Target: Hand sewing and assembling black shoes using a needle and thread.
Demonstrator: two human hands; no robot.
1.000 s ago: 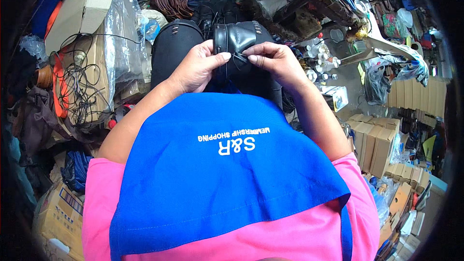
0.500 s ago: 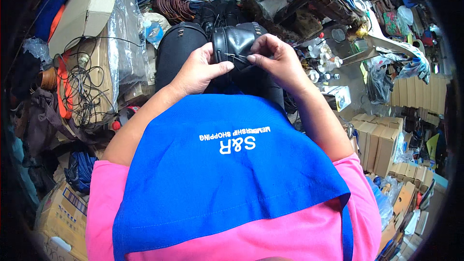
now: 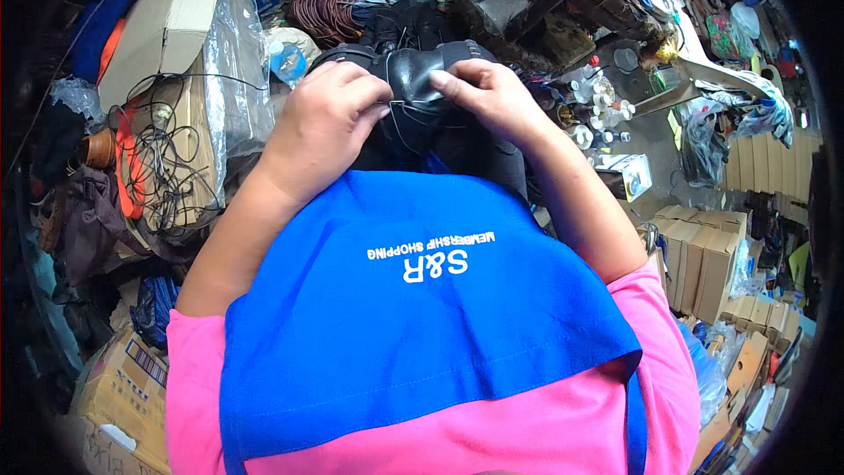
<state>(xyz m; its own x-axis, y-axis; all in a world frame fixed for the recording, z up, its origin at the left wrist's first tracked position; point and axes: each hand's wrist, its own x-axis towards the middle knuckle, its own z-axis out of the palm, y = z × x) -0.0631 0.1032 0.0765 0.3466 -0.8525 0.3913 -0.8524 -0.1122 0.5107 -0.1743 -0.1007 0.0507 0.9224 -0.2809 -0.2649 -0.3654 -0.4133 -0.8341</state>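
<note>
Well, both hands (image 3: 332, 116) (image 3: 485, 95) inwd at blk leather (image 3: 411, 70)

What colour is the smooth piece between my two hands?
Black, with a glossy sheen; the smooth piece shows best in the head view.

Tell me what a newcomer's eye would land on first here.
First, the bright blue apron over a pink shirt, filling the lower middle. Just above it, at upper centre, the left hand and right hand are at a shiny black item. Beyond them, left of centre near the top edge, sits a reddish-brown coil of cord.
</note>
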